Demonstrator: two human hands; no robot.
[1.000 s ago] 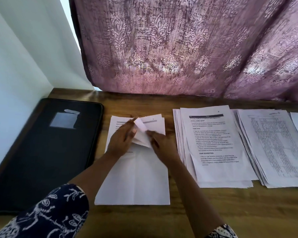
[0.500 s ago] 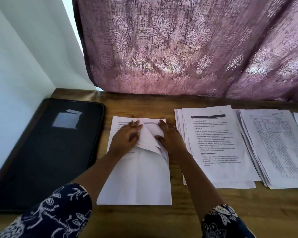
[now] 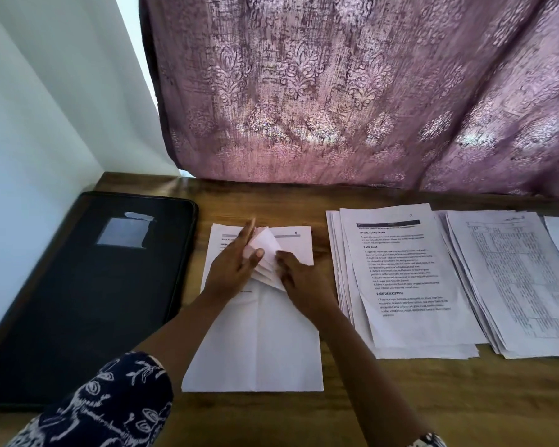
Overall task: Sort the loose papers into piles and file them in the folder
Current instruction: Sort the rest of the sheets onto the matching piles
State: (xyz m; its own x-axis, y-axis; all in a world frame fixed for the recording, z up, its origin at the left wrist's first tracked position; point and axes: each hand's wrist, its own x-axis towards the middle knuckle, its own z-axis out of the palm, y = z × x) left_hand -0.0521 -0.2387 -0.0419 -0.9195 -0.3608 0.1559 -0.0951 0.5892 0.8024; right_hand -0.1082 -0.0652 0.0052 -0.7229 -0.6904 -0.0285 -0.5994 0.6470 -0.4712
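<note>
Pinching lifted page corners point(image 3: 266, 250) of the left pile point(image 3: 259, 350), the left hand point(image 3: 233, 269) grasps them. The right hand point(image 3: 304, 280) presses alongside, fingers released.

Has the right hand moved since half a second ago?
Yes. The right hand drew back toward the person: its fingertips now lie below the grey header bar of the top sheet, which they reached before.

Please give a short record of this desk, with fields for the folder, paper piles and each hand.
folder: black, closed, at far left
centre pile: top corners folded up, fanned
left hand: pinches the fanned corners
right hand: rests on centre pile
text pile: right of centre pile
grid-print pile: right of text pile
</note>
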